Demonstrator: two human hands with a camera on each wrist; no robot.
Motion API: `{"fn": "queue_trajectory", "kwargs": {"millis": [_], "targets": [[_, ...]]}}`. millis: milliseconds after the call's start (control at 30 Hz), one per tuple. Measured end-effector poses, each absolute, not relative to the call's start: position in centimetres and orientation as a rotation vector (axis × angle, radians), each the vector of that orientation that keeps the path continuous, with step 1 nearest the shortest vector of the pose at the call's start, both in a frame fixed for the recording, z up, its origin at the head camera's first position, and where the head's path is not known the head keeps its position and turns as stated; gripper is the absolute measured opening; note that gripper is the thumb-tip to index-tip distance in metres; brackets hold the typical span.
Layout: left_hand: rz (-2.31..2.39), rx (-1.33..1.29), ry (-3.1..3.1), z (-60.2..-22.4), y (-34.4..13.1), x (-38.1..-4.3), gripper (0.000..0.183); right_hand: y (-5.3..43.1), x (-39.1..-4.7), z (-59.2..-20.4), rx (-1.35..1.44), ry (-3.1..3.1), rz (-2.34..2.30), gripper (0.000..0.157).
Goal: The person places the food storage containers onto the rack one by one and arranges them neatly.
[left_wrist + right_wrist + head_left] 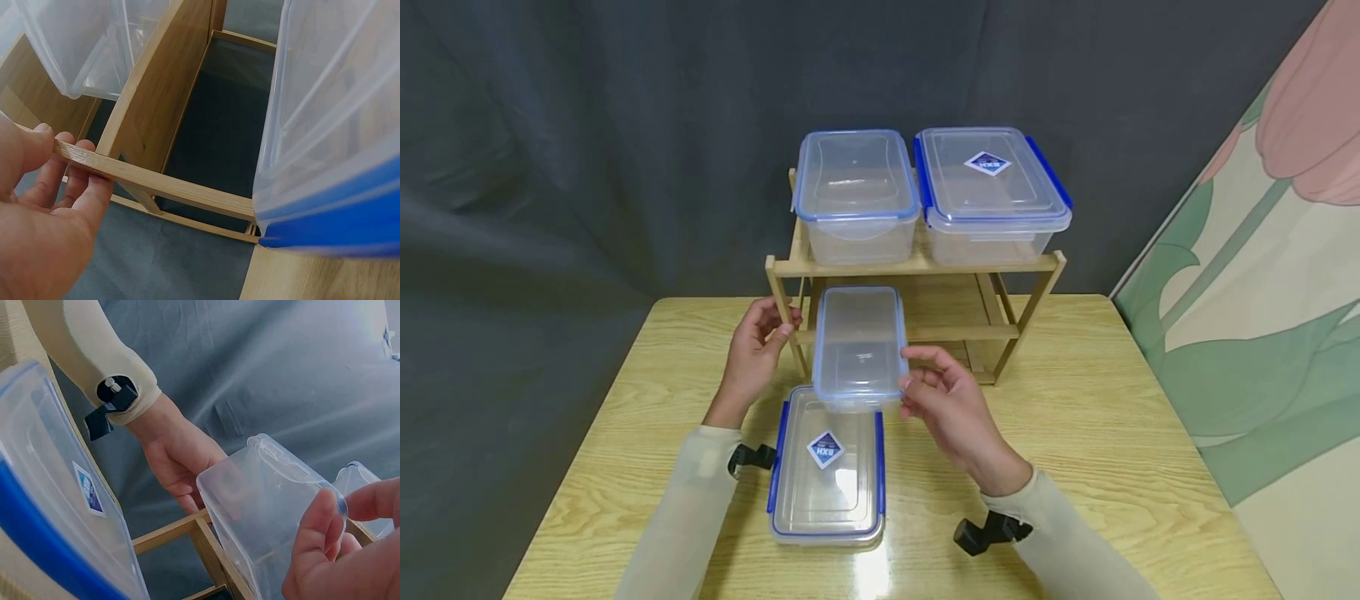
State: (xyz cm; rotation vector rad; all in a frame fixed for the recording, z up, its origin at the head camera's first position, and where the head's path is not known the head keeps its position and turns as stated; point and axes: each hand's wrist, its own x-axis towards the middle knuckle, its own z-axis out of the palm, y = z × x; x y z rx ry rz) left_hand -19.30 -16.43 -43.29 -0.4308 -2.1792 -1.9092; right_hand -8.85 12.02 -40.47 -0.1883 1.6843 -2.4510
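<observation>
A clear plastic food container with a light blue rim is held at the front of the wooden rack's middle shelf, tilted. My right hand pinches its right edge between thumb and fingers; the right wrist view shows the thumb on the container's rim too. With my left hand I grip the rack's left front post, thumb on one side and fingers on the other. Below, on the table, lies a flat clear container with dark blue side clips and a diamond sticker.
Two larger clear containers stand on the rack's top shelf: one with a light blue rim, one with dark blue clips. A wood-grain table carries everything. Behind hangs a dark curtain; floral fabric is at the right.
</observation>
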Motion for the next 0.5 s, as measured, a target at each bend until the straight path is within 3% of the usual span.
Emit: {"fn": "queue_trajectory", "kwargs": {"millis": [233, 500], "targets": [[-1.914, -0.445, -2.162, -43.4, -16.4, -19.4, 0.034, 11.6, -9.6, -40.1, -0.215, 1.654, -2.458, 0.055], [-1.921, -0.460, -2.146, -43.5, -16.4, -19.4, 0.034, 11.0, -10.6, -39.7, -0.212, 1.661, -2.451, 0.061]]}}
